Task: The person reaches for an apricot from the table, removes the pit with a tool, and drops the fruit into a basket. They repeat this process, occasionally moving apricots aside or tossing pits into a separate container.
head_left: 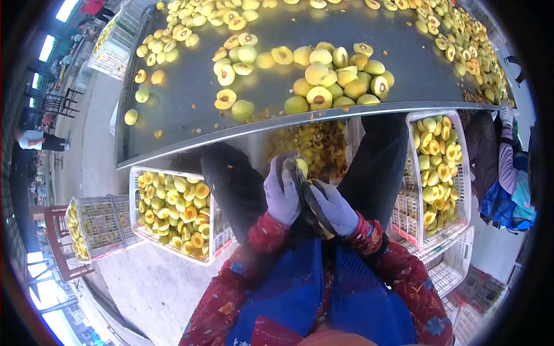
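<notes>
My left hand, in a lavender glove with dark fingers, is closed around a yellow-green fruit above my lap. Close against it, my right hand, gloved the same way, has its fingers bent together at the fruit's lower side. Whatever it may grip is too small and blurred to make out. Beyond my hands, a pile of whole and halved fruits lies on the metal table. Fruit scraps show in a container under the table's edge.
A white crate of fruit halves stands at the left, with another crate beyond it. At the right, a fruit-filled crate rests on stacked crates. A co-worker sits at the far right. Another person stands far left.
</notes>
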`<action>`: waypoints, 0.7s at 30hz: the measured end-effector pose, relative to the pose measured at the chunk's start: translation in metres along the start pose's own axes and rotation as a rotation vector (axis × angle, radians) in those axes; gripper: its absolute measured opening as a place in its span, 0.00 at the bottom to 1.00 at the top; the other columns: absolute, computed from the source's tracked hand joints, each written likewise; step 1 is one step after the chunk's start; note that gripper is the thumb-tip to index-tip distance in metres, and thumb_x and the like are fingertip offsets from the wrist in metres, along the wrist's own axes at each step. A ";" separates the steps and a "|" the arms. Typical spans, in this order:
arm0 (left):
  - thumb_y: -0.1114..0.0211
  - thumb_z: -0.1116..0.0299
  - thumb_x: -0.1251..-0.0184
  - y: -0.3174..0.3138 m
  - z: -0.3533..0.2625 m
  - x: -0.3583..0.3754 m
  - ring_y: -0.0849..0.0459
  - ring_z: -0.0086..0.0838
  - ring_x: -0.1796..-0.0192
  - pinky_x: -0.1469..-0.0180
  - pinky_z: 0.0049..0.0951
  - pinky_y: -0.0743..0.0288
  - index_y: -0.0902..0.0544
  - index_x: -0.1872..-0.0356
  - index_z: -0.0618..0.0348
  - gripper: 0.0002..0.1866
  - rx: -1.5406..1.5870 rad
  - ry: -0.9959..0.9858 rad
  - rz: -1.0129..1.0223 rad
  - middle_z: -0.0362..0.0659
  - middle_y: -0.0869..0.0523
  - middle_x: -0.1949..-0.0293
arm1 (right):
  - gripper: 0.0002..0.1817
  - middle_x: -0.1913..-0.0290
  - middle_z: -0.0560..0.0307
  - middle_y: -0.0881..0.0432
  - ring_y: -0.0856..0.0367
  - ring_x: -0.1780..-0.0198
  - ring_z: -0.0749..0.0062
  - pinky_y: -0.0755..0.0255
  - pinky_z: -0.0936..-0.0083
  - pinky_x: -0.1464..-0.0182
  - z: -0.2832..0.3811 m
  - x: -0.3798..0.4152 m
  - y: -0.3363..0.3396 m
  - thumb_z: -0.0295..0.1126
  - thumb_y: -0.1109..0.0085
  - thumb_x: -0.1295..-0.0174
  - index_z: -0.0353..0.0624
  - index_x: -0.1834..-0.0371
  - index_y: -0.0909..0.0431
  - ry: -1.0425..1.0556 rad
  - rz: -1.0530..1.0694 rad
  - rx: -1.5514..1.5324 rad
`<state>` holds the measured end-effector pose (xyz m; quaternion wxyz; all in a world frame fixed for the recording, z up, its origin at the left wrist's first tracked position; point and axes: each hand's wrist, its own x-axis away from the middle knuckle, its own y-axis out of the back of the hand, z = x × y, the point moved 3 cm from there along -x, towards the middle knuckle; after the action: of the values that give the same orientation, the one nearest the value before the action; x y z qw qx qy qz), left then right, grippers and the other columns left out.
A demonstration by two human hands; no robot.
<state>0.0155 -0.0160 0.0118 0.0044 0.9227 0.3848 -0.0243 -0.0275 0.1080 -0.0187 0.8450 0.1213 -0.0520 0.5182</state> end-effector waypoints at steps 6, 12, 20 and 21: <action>0.51 0.60 0.26 0.009 0.028 -0.004 0.20 0.24 0.63 0.60 0.24 0.25 0.23 0.52 0.66 0.18 0.298 0.178 0.024 0.43 0.18 0.62 | 0.15 0.59 0.37 0.28 0.23 0.68 0.48 0.28 0.62 0.68 0.035 0.006 0.000 0.29 0.49 0.41 0.33 0.52 0.29 0.419 -0.257 0.695; 0.51 0.57 0.26 0.009 0.019 0.002 0.18 0.27 0.60 0.56 0.26 0.24 0.22 0.54 0.67 0.20 0.313 0.092 -0.056 0.45 0.17 0.61 | 0.12 0.63 0.37 0.28 0.24 0.73 0.49 0.30 0.59 0.74 0.050 0.008 -0.007 0.28 0.52 0.38 0.33 0.55 0.29 0.430 -0.206 0.796; 0.55 0.58 0.25 0.010 0.034 0.010 0.20 0.27 0.56 0.52 0.26 0.26 0.28 0.47 0.68 0.21 0.212 0.027 -0.006 0.46 0.19 0.56 | 0.12 0.70 0.43 0.26 0.24 0.77 0.55 0.31 0.65 0.76 0.042 0.007 -0.007 0.33 0.54 0.35 0.34 0.57 0.29 0.614 -0.355 0.751; 0.56 0.58 0.25 0.009 0.032 0.010 0.20 0.27 0.56 0.53 0.26 0.26 0.28 0.48 0.68 0.21 0.168 0.011 0.024 0.46 0.18 0.56 | 0.13 0.73 0.47 0.27 0.25 0.79 0.59 0.32 0.67 0.77 0.032 0.001 -0.003 0.35 0.54 0.34 0.35 0.58 0.28 0.316 -0.254 0.347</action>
<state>0.0272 -0.0160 -0.0210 -0.0750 0.9245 0.3701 -0.0514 -0.0230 0.0988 0.0116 0.8674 0.1876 0.1858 0.4218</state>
